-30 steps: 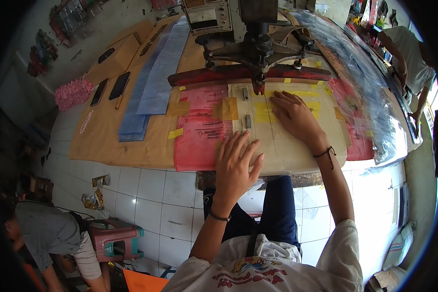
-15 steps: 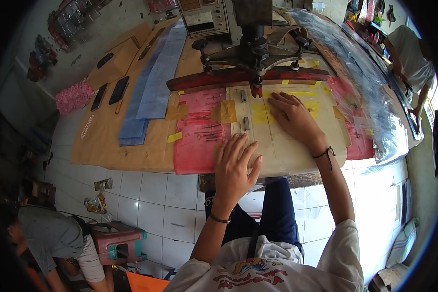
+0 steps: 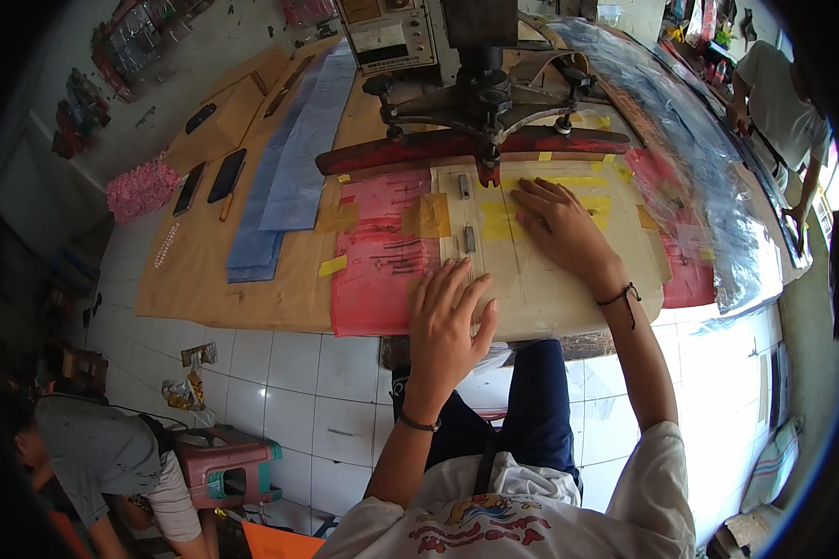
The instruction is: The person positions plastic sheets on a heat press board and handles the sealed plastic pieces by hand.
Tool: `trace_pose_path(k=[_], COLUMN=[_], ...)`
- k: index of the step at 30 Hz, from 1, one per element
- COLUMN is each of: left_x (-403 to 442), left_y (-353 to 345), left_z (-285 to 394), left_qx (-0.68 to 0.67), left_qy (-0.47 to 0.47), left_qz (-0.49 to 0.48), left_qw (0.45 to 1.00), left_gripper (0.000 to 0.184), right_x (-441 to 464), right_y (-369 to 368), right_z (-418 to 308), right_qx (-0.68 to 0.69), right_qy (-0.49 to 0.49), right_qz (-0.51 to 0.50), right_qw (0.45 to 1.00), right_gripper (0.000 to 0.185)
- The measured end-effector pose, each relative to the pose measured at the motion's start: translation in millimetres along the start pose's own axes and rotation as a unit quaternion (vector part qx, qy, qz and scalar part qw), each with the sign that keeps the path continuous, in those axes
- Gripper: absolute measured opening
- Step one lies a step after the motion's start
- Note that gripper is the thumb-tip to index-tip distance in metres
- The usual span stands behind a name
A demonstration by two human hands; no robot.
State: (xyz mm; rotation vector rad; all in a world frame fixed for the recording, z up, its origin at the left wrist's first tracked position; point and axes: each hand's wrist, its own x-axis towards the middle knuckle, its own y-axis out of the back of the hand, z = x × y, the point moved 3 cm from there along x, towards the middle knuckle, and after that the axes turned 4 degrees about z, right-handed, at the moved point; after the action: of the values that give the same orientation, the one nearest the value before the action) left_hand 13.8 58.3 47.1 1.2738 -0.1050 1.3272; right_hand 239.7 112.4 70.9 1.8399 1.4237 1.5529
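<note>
My left hand (image 3: 446, 312) lies with fingers stretched out at the front edge of a beige sheet (image 3: 550, 289), beside a red sheet (image 3: 373, 289). Farther back, my right hand (image 3: 561, 224) rests flat on the beige sheet, by strips of yellow tape (image 3: 501, 226). Two small metal blocks, a rear one (image 3: 464, 187) and a front one (image 3: 469, 239), sit on the beige sheet between my hands. Brown tape (image 3: 433, 215) joins the red and beige sheets. Just behind stands a machine head (image 3: 489, 112) with a long red bar (image 3: 382, 154). Neither hand holds anything.
Blue plastic strips (image 3: 294, 186) and two phones, one of them dark (image 3: 226, 175), lie on the left of the table. Clear plastic sheeting (image 3: 708, 186) covers the right side. One person (image 3: 103, 456) is at lower left by a stool (image 3: 228, 466); another person (image 3: 783, 112) stands at right.
Both hands stay almost in place on the sheet. The view has shifted very slightly. The person at the right has moved a little.
</note>
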Motion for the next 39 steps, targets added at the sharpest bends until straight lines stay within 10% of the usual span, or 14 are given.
trace_pose_path(k=[39], left_x=[-0.8], left_y=[1.5], left_z=[-0.5], left_qx=[-0.002], left_qy=[-0.008], left_qz=[0.006], left_qw=[1.000], left_gripper=[0.031], right_x=[-0.4], right_y=[-0.1], right_z=[-0.3], right_qx=[-0.017], right_qy=[-0.011], right_qz=[-0.027], right_qw=[0.999], right_gripper=[0.039])
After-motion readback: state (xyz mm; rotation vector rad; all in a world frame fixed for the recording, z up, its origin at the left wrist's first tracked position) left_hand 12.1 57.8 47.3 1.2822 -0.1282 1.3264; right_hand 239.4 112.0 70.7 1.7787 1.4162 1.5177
